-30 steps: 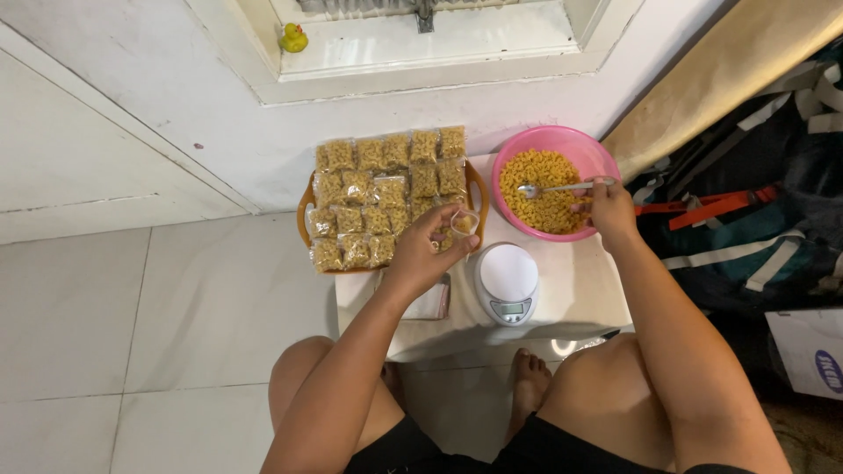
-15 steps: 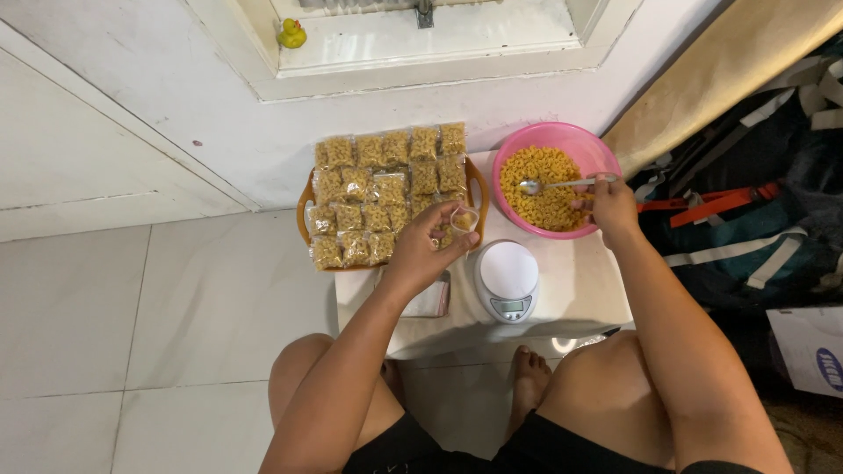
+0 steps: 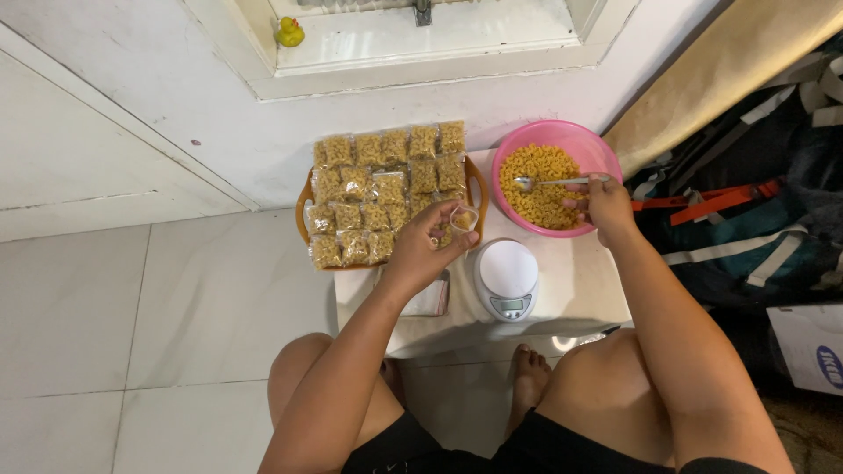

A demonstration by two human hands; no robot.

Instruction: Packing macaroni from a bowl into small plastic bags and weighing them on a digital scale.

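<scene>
My left hand (image 3: 420, 250) holds a small clear plastic bag (image 3: 463, 218) open at its top, with a little yellow macaroni inside, just above the right edge of the orange tray (image 3: 301, 209). My right hand (image 3: 601, 204) grips the handle of a metal spoon (image 3: 549, 183) whose bowl rests over the macaroni in the pink bowl (image 3: 590, 145). Several filled macaroni bags (image 3: 378, 189) lie in rows on the tray. A white kitchen scale (image 3: 507, 276) sits between my hands on the small white table (image 3: 580, 290).
A stack of flat plastic bags (image 3: 432, 303) lies under my left wrist. A yellow rubber duck (image 3: 290, 33) stands on the ledge above. Dark bags with straps (image 3: 746, 219) crowd the right side. White floor tiles lie to the left. My knees are below the table.
The view has shifted slightly. My right hand and the spoon have lifted a little within the bowl; my left hand keeps the small bag in about the same place.
</scene>
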